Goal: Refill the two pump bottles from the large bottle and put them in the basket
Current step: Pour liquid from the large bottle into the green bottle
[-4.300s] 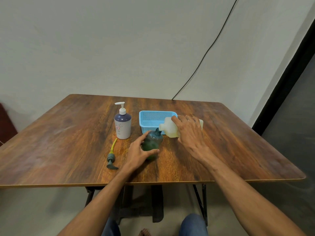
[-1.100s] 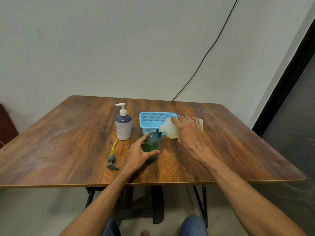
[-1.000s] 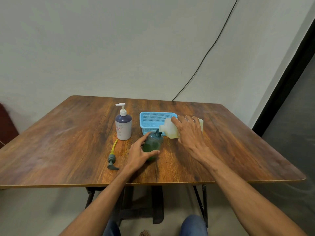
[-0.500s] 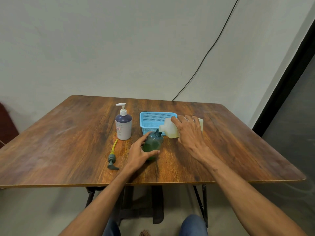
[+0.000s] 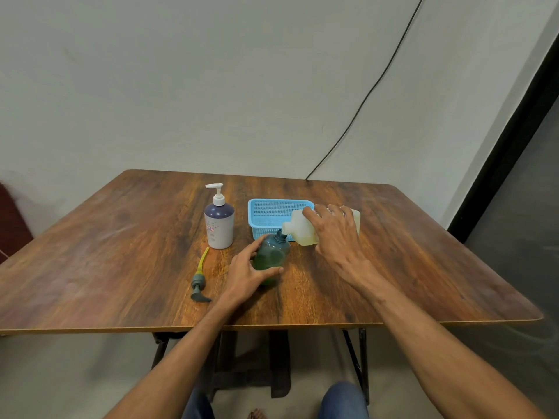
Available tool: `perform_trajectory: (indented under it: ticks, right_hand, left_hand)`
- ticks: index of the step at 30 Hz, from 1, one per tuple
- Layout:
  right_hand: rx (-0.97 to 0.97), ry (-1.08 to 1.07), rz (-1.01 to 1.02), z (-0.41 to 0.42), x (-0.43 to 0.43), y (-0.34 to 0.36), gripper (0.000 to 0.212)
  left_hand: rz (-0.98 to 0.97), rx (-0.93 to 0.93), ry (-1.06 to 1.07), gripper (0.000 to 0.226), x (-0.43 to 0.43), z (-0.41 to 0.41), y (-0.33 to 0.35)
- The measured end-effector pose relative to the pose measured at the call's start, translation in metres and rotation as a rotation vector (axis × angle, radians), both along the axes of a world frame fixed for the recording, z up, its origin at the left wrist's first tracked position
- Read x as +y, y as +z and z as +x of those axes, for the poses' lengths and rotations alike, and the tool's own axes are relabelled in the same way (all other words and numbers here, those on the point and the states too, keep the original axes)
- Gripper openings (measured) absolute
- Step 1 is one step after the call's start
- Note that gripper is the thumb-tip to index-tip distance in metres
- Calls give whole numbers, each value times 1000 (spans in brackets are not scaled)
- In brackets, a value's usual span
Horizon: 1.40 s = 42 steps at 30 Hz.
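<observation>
Step in hand: refilling of the first pump bottle. The right hand (image 5: 335, 234) grips the large bottle (image 5: 298, 229) from above, fingers curled over its body. The bottle is tipped onto its side, its neck meeting the open mouth of the green bottle (image 5: 270, 255). The left hand (image 5: 246, 275) holds the green bottle between thumb and fingers, steadying it upright on the table (image 5: 121, 252). Whether liquid is running at the neck cannot be made out at this range.

The green bottle's pump head (image 5: 199, 281) lies on the table to the left of the left hand, its yellow tube pointing away from the person. The white pump bottle (image 5: 219, 225) stands upright beyond it with its pump fitted. The blue basket (image 5: 266, 203) sits behind the green bottle, partly covered by the large bottle. Neither pump bottle is in it yet.

Assessment: the next move calls for righting the large bottle without a drip, then freeing a hand to fetch the pump head and screw it on. The white pump bottle appears unopened.

Surface and room: dark wood-grain table on a black metal frame, set near a plain pale wall. A black cable (image 5: 363, 98) runs diagonally down the wall to the table's far edge. A dark frame (image 5: 511, 137) stands at right. The person's knees show below the table edge
</observation>
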State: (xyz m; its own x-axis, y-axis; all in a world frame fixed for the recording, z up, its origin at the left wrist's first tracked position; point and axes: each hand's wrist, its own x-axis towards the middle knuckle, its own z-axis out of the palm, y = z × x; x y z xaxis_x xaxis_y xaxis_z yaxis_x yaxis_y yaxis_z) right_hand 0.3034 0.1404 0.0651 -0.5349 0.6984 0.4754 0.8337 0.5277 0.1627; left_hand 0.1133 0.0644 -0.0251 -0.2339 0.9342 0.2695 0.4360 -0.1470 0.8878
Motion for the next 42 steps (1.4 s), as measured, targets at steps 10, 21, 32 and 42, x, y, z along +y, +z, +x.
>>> perform_trajectory:
  ticks: [10,21,32,42]
  right_hand:
    - [-4,-2,-4,-2,-1,1,73]
    - [-23,-15,-4,-1,-4,4,72]
    - [-20,-16,-6,-1,-3,3,71]
    - [-24,-16,-10,-2,-4,4,70]
  left_hand:
    - [3,-13,0,93,1,0,-2]
    - [0,-7,-8,92,2,-1,-3]
    - [2,11,-9,89,3,-2,-4]
    - [-2,7,-12,90,5,-3,-6]
